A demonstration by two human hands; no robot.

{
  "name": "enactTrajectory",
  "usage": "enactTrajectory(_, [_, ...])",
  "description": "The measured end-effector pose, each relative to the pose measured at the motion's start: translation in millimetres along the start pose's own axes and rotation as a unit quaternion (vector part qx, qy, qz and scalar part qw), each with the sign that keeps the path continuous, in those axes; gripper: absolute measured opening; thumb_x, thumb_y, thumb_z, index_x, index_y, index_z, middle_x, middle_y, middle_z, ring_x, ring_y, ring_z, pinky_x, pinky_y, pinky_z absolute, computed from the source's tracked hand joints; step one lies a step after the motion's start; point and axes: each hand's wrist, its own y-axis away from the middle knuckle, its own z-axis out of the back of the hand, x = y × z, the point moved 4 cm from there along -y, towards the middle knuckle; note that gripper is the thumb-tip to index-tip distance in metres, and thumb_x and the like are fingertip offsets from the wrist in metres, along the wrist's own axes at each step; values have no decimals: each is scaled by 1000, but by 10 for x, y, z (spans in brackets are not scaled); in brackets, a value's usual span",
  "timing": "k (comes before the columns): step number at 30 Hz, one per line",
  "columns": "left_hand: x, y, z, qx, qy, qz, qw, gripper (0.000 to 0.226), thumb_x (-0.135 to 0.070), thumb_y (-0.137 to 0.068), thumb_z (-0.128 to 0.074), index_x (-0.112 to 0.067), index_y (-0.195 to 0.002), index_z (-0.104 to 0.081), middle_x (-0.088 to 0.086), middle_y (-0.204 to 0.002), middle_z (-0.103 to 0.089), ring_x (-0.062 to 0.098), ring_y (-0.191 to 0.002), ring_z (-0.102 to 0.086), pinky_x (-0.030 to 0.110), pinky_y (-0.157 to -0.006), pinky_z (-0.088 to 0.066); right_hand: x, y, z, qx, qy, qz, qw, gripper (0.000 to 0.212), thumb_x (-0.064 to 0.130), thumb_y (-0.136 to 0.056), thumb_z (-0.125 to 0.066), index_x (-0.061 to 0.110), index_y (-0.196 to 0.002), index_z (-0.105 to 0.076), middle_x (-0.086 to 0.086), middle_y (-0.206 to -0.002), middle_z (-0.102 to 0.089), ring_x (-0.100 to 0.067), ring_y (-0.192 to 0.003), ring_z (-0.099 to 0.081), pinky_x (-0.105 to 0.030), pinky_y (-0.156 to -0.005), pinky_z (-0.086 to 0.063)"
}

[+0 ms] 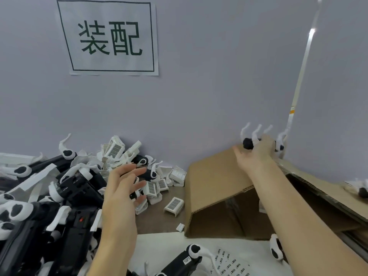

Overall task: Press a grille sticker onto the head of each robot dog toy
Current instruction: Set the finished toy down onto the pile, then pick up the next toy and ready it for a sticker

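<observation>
Black-and-white robot dog toys (65,188) lay heaped left of the cardboard box (215,188), one toy (256,143) legs-up beyond its far edge, another (185,261) and the grille sticker sheet (233,263) just before it

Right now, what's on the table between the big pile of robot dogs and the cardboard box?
In the head view, between the pile of robot dogs and the cardboard box lie loose white head pieces with grilles on brown table.
</observation>
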Motion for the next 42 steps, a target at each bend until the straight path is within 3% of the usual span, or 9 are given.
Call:
enactTrajectory(4, [1, 19, -19, 27, -10, 13, 999, 24, -8, -102, -48, -20, -107, -67, -2, -105, -76, 23, -99, -66, 39, -80, -51, -280, 220, 89, 21, 47, -12, 999, 51, 20, -108, -43, 6, -155, -29, -18, -157, -33, -32, -146, -35, -43, -117, -38])
enactTrajectory(7, [11, 7, -27, 40, -45, 31, 998, 23, -3, -100, -51, -16, -104, -69, 1, -96, -78, 18, -87, -69, 34, -73, -53, -607, 480, 191, 62, 110, -41, 991, 26, 4, -105, -44, -4, -129, -50, -21, -128, -56, -27, -108, -62, -35, -95, -53])
enactTrajectory(10, [52, -9, -24, 31, -58, 55, 996, 23, -2, -99, -51, -15, -97, -70, 5, -89, -78, 14, -72, -71, 26, -61, -54, -865, 656, 322, 113, 314, -45, 941, 19, -1, -102, -47, 4, -105, -65, -15, -101, -73, -22, -82, -71, -28, -72, -56])
enactTrajectory(17, [170, 16, -60, 91, -175, 71, 978, 22, -8, -99, -51, -17, -93, -70, 1, -83, -77, 11, -66, -67, 24, -63, -50, -1035, 931, 528, 434, 677, -33, 594, 18, 31, -95, -69, 34, -112, -73, 20, -106, -75, 3, -100, -69, -23, -93, -54])
enactTrajectory(22, [166, 65, -108, 100, -212, 60, 970, 23, -9, -99, -50, -18, -92, -69, -1, -81, -76, 8, -64, -67, 25, -66, -47, -1004, 1025, 661, 499, 755, -148, 400, 52, 34, -80, -84, 47, -126, -63, 19, -122, -67, -1, -118, -59, -28, -104, -47])
enactTrajectory(25, [178, 91, -145, 101, -224, 63, 967, 23, -8, -99, -50, -18, -93, -69, -2, -81, -76, 8, -65, -68, 26, -69, -47, -1066, 1046, 686, 499, 782, -149, 343, 59, 29, -78, -86, 52, -127, -62, 20, -130, -62, -6, -125, -54, -29, -106, -44])
enactTrajectory(29, [196, 94, -165, 100, -231, 62, 966, 23, -7, -98, -50, -18, -93, -69, -2, -81, -76, 7, -65, -68, 24, -68, -49, -1198, 1043, 735, 481, 806, -113, 327, 43, 19, -80, -84, 39, -116, -73, 15, -117, -68, -15, -109, -62, -30, -94, -53])
enactTrajectory(34, [159, 88, -155, 98, -220, 34, 970, 25, -5, -97, -49, -17, -91, -69, 0, -81, -77, 7, -65, -67, 22, -67, -49, -1085, 982, 655, 451, 805, -60, 382, 37, 10, -78, -83, 40, -98, -74, 22, -100, -63, -5, -96, -57, -27, -84, -46])
enactTrajectory(42, [120, 60, -142, 65, -183, -12, 981, 28, -1, -97, -48, -17, -89, -70, -1, -85, -76, 3, -76, -68, 12, -63, -48, -810, 932, 479, 396, 716, 109, 564, 35, 13, -78, -83, 44, -82, -67, 14, -91, -65, 3, -80, -62, -9, -61, -47])
